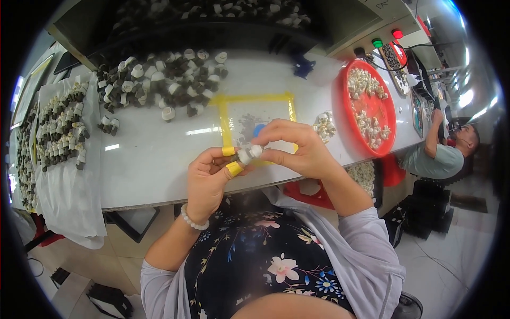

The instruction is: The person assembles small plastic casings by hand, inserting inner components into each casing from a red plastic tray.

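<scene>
The small white-and-dark moulded piece (249,154) is located between the two hands, over the near edge of the white desk (159,170). Its long axis runs roughly left to right, rising slightly toward the right. It appears in two white lobes; whether this is one part or two cannot be told.

Left grip: the thumb and index finger of the left hand (206,183), both wrapped in yellow tape, are clamped on the dark left end. Right grip: the thumb and index finger of the right hand (300,148) are closed on the white right end. Both hands are equally near.

A yellow tape rectangle (227,127) lies on the desk just beyond; the hands partly cover its near side. A loose pile of white-and-dark pieces (159,80) lies far left. Small cream-coloured pieces (324,127) and a round red plastic tray (392,109) lie right. No object separates the hands from the piece.
</scene>
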Demonstrator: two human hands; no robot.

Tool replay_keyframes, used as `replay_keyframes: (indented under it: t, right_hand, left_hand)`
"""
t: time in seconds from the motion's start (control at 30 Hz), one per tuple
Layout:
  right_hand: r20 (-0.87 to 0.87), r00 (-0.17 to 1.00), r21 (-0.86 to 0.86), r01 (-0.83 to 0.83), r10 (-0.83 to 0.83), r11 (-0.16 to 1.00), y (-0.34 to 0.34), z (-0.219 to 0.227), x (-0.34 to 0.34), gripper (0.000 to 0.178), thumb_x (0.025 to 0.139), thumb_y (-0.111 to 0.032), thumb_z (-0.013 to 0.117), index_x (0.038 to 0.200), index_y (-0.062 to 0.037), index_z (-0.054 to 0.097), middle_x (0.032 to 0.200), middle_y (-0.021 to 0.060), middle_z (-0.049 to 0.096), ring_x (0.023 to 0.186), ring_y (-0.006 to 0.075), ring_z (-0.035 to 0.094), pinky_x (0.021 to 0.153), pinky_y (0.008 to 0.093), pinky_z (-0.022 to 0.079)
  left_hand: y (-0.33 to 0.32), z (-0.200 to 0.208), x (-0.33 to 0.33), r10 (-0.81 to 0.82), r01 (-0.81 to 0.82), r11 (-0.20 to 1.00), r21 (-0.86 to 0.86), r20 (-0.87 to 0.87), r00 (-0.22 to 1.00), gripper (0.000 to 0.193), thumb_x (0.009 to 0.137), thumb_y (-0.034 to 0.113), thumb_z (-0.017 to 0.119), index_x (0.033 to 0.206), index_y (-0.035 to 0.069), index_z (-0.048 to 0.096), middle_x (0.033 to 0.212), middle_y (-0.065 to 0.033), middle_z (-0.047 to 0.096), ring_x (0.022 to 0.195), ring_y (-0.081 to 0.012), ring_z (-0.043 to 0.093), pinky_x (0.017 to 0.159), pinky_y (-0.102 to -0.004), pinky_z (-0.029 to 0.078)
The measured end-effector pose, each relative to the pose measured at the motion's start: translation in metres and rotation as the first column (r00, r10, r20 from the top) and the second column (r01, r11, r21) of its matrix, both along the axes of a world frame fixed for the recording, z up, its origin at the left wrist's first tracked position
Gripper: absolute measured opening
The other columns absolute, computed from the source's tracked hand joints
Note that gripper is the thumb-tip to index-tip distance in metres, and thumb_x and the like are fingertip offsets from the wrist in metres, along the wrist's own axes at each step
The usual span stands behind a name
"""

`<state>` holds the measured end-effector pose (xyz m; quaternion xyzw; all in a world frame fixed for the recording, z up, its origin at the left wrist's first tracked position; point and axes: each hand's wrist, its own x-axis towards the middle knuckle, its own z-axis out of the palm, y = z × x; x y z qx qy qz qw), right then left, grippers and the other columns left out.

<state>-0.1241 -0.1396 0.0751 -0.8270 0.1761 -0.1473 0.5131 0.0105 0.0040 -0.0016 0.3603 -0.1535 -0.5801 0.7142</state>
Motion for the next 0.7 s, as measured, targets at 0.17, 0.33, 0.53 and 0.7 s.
replay_keyframes:
  t: [0.17,0.33,0.53,0.7]
  right_hand:
    - [-0.005,1.000,-0.022,-0.026,0.026,0.999,0.000,-0.007,0.002,0.022,0.072,-0.001,0.068,0.094,-0.0025,0.066,0.088,0.0086,0.063,0.083,0.0205,0.060,0.074,0.0284,0.046]
    - [-0.017,1.000,-0.025,-0.006,0.005,1.000,0.002,-0.011,0.000,0.022,0.071,-0.001,0.068,0.093,-0.0023,0.067,0.085,0.0083,0.063,0.079,0.0199,0.061,0.070,0.0277,0.047]
    - [-0.014,1.000,-0.033,-0.011,0.010,0.999,0.005,-0.013,-0.002,0.022,0.070,0.000,0.069,0.091,-0.0004,0.067,0.082,0.0097,0.063,0.074,0.0205,0.061,0.065,0.0264,0.047]
    - [0.013,1.000,-0.087,-0.021,0.023,0.996,0.005,-0.019,-0.005,0.021,0.070,-0.001,0.069,0.091,0.0012,0.067,0.081,0.0115,0.063,0.073,0.0216,0.061,0.064,0.0273,0.048]
  left_hand:
    - [0.001,-0.003,-0.001,0.013,-0.013,1.000,-0.001,-0.004,1.000,0.022,0.082,-0.002,0.060,0.103,-0.004,0.055,0.099,-0.0143,0.062,0.086,-0.0243,0.064,0.076,-0.0322,0.053]
    - [0.001,-0.002,-0.003,0.032,-0.032,0.999,0.009,0.014,0.999,0.021,0.082,-0.002,0.060,0.102,-0.005,0.057,0.097,-0.0148,0.063,0.083,-0.0235,0.064,0.075,-0.0318,0.054]
    - [0.002,0.003,-0.006,0.031,-0.033,0.999,0.019,0.094,0.995,0.018,0.082,-0.004,0.059,0.099,-0.007,0.058,0.093,-0.0153,0.064,0.079,-0.0229,0.065,0.072,-0.0308,0.054]
    - [0.001,0.002,-0.004,-0.007,-0.013,0.993,0.120,0.161,0.987,0.016,0.081,-0.006,0.058,0.096,-0.007,0.057,0.091,-0.0160,0.064,0.076,-0.0241,0.065,0.069,-0.0314,0.055]
